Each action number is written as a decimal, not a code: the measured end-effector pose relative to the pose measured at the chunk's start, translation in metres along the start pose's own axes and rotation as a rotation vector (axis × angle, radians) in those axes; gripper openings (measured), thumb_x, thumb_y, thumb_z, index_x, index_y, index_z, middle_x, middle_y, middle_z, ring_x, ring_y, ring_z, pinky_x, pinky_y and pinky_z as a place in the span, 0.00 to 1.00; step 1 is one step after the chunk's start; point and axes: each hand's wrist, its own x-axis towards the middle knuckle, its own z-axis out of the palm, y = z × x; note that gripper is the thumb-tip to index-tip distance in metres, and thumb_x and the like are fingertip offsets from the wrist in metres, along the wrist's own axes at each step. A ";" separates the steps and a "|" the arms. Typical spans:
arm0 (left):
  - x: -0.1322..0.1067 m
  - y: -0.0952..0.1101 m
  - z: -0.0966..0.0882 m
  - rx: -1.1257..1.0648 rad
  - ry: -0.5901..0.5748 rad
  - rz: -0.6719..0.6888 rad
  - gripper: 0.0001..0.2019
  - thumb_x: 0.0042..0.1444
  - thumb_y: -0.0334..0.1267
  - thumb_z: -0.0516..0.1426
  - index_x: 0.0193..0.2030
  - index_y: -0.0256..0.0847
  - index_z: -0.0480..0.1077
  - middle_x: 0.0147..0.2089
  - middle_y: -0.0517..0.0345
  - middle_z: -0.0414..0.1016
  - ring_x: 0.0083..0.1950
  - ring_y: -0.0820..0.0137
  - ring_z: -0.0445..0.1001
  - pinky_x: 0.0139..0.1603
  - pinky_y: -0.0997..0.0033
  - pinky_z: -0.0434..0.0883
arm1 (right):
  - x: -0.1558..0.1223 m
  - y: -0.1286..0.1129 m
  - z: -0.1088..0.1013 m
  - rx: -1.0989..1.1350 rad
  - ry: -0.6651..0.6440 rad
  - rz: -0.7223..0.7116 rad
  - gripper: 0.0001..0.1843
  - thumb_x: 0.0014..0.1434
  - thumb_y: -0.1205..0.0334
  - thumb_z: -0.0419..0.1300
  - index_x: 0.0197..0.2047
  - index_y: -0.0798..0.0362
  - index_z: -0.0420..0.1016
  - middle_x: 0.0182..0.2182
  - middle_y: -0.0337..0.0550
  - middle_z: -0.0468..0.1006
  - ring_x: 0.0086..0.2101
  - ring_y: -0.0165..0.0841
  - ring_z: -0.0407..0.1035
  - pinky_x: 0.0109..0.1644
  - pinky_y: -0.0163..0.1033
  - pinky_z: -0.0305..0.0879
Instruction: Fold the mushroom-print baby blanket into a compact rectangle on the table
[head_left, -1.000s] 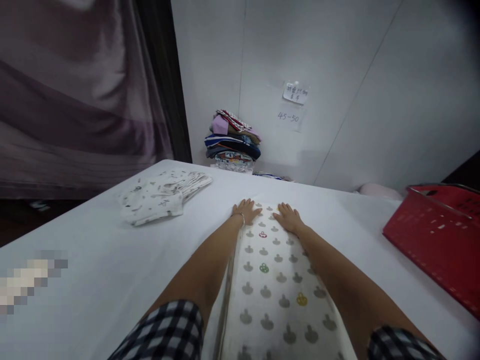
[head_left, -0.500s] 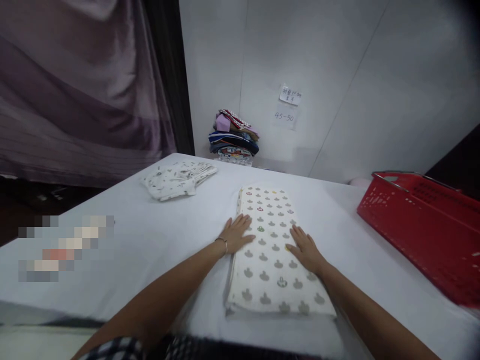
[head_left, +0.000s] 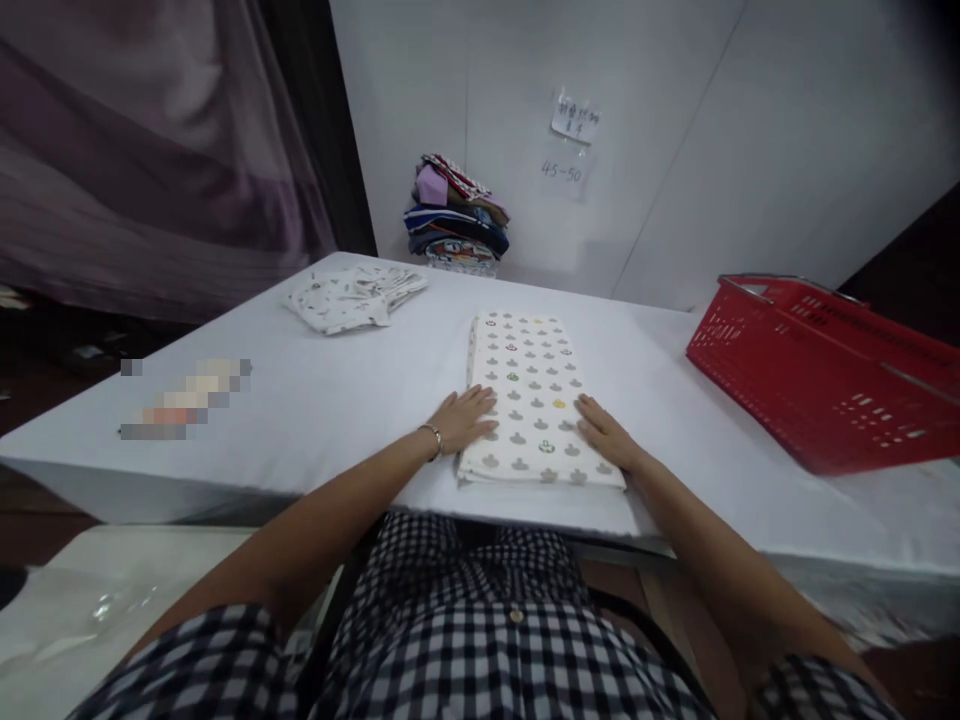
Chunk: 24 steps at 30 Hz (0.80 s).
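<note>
A folded white cloth (head_left: 529, 400) with a small grey print and a few coloured motifs lies flat on the white-covered table (head_left: 360, 400), its long side running away from me. My left hand (head_left: 461, 420), a bracelet on its wrist, rests flat on the cloth's left edge with fingers stretched out. On the right edge, my right hand (head_left: 606, 432) lies open with its fingers reaching onto the cloth. Neither hand grips anything. Farther back on the left sits a loosely bunched white printed garment (head_left: 352, 298).
A red plastic basket (head_left: 825, 375) with metal handles stands on the table's right side. A blurred-out item (head_left: 187, 398) lies at the left. Behind the table rises a stack of folded clothes (head_left: 457, 215) against the wall, beside handwritten paper signs (head_left: 575, 118).
The view has tilted down, so the table appears higher and my checked clothing shows. Both hands now rest nearer the cloth's front end, still flat along its sides.
</note>
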 end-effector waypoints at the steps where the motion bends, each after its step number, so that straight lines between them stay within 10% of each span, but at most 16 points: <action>1: -0.004 0.003 0.000 -0.022 0.023 -0.012 0.29 0.60 0.55 0.40 0.64 0.43 0.53 0.69 0.57 0.43 0.69 0.64 0.37 0.66 0.55 0.42 | -0.005 -0.001 -0.002 0.058 0.053 0.023 0.37 0.57 0.36 0.44 0.64 0.47 0.54 0.65 0.40 0.46 0.63 0.37 0.39 0.66 0.47 0.37; 11: -0.081 0.027 0.013 -0.033 0.192 0.213 0.23 0.57 0.48 0.50 0.58 0.43 0.61 0.64 0.54 0.57 0.66 0.64 0.51 0.65 0.57 0.51 | -0.108 -0.005 0.001 -0.023 0.244 -0.201 0.25 0.59 0.46 0.51 0.56 0.48 0.67 0.58 0.45 0.63 0.59 0.40 0.54 0.62 0.51 0.52; 24: -0.099 0.021 0.024 0.038 0.273 0.231 0.19 0.59 0.45 0.50 0.55 0.39 0.64 0.62 0.50 0.61 0.63 0.65 0.56 0.64 0.58 0.55 | -0.110 0.006 0.005 -0.299 0.183 -0.251 0.22 0.63 0.53 0.44 0.55 0.49 0.68 0.58 0.45 0.63 0.57 0.37 0.56 0.61 0.47 0.56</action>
